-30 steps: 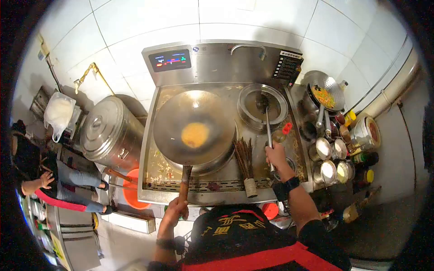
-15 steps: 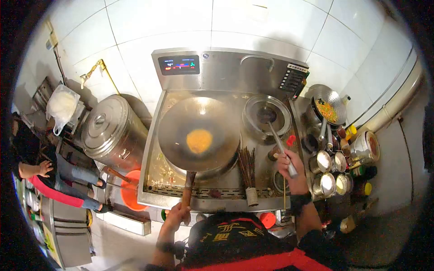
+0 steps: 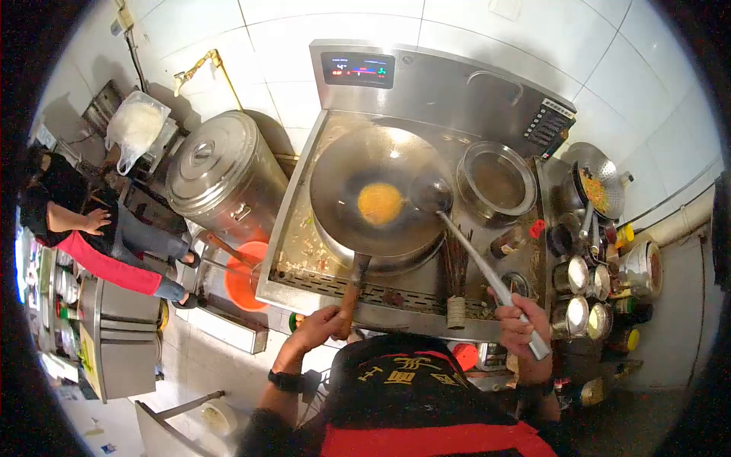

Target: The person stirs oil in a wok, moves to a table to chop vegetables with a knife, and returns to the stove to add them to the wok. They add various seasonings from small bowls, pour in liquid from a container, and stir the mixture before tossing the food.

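My left hand [image 3: 320, 327] is wrapped round the wooden handle of a large wok [image 3: 343, 183], which rests on the steel stove. A round patch of yellow-orange food [image 3: 379, 204] lies at the wok's bottom. In my right hand [image 3: 524, 329] is the long metal handle of a ladle [image 3: 495, 282]; its dark bowl is over the right side of the wok, beside the food. A bamboo wok brush [image 3: 455, 283] lies just right of the wok, partly behind the ladle. Behind it sits a round metal basin [image 3: 496, 183] set in the stove top.
Metal seasoning pots [image 3: 571, 316] and bottles crowd the right side. Behind them, a strainer [image 3: 601, 186] holds shredded food. To the left stand a big lidded steel pot [image 3: 228, 167] and an orange bucket [image 3: 247, 286]. Another person [image 3: 99, 228] is at the far left.
My right hand has swung the ladle from the basin leftward over the wok, its bowl now beside the food. My left hand keeps hold of the wok handle. The camera view has shifted.
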The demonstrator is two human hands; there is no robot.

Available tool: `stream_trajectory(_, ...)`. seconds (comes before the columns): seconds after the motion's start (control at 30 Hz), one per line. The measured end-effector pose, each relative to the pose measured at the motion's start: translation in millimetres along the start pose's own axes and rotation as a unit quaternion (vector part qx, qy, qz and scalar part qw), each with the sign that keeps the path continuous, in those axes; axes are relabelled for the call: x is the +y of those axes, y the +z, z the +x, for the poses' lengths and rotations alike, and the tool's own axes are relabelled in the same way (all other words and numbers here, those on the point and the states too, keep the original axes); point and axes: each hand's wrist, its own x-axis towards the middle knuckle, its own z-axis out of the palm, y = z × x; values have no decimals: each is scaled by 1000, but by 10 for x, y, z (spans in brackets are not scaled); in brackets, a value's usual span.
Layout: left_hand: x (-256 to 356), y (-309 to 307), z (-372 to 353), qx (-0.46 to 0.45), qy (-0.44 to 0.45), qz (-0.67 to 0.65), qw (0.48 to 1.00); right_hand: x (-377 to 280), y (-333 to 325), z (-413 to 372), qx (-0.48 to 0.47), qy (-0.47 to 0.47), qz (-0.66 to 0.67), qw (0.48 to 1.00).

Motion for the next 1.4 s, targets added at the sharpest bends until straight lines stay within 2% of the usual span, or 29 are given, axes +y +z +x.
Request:
stream_trajectory(0.03,54,-32,-18,58,39,70,995,19,-68,33,-18,26,-66,997)
stream_trajectory(0.07,126,-123,-82,81,17,103,991,38,-116,53,100,-33,-194,975)
stream_trajectory(0.1,385,-133,-190,79,17,107,991,136,-109,80,99,-36,-191,976)
stream_trajectory(0.13,646,-128,-304,89,48,118,988,225,-120,94,142,-63,-383,911)
stream_trajectory(0.17,849,-117,-385,99,79,130,983,302,-114,114,180,-88,-558,806)
stream_trajectory(0.2,977,-101,-422,86,78,95,989,370,9,97,192,-85,-586,783)
stream_trajectory(0.23,1004,-86,-399,84,79,99,988,372,-22,81,192,-88,-584,784)
stream_trajectory(0.3,1064,-34,-333,1,186,135,973,372,-116,26,196,-132,-609,758)
stream_trajectory(0.33,1407,130,-414,-39,149,106,982,351,-111,-45,197,-137,-605,759)
stream_trajectory(0.4,1571,322,-357,-78,137,127,979,303,-104,-251,196,-136,-419,876)
stream_trajectory(0.5,1430,530,-70,-170,191,102,961,191,-287,-524,136,-149,-317,927)
stream_trajectory(0.53,1521,617,-39,-193,175,145,954,226,-249,-618,198,-162,-428,867)
stream_trajectory(0.57,1610,729,12,-222,165,189,942,262,-326,-660,215,-194,-407,866)
stream_trajectory(0.6,1543,843,89,-240,155,175,942,253,-453,-660,239,-281,-671,643)
stream_trajectory(0.63,1565,948,139,-259,122,215,934,251,-532,-678,252,-308,-853,337)
stream_trajectory(0.7,1684,1215,262,-333,75,183,922,202,-472,-738,296,-255,-847,361)
stream_trajectory(0.77,1658,1648,441,-330,85,123,932,210,-424,-601,267,-294,-763,509)
stream_trajectory(0.83,1654,2017,619,-313,91,56,944,252,-391,-355,201,-371,-730,538)
stream_trajectory(0.87,1683,2189,715,-261,101,-6,960,247,-307,-268,210,-378,-721,541)
stream_trajectory(0.9,1740,2352,788,-207,110,-69,970,239,-190,-205,170,-391,-682,594)
stream_trajectory(0.93,1962,2492,711,-185,118,-146,965,207,-146,-210,126,-402,-639,644)
stream_trajectory(0.97,2021,2510,687,-193,113,-137,965,93,-202,-282,132,-409,-630,647)
stream_trajectory(1.03,2127,2428,731,-57,172,-191,965,-220,-484,-488,182,-189,-537,802)
stream_trajectory(1.1,2264,2017,788,-16,211,-59,976,-381,-1142,-725,289,-275,-398,826)
stream_trajectory(1.17,2541,1870,620,3,241,-3,970,-445,-2130,-890,283,-457,-294,790)
stream_trajectory(1.23,2474,1294,632,-67,263,80,959,-700,-2747,-1118,362,-530,-186,744)
stream_trajectory(1.3,2623,1227,468,-104,218,113,964,-1051,-2801,-1282,453,-602,-149,640)
stream_trajectory(1.33,2685,1250,361,-129,184,124,966,-1218,-2724,-1350,454,-600,-149,641)
stream_trajectory(1.4,2839,1453,178,-191,109,139,966,-1516,-2438,-1482,585,-571,-228,529)
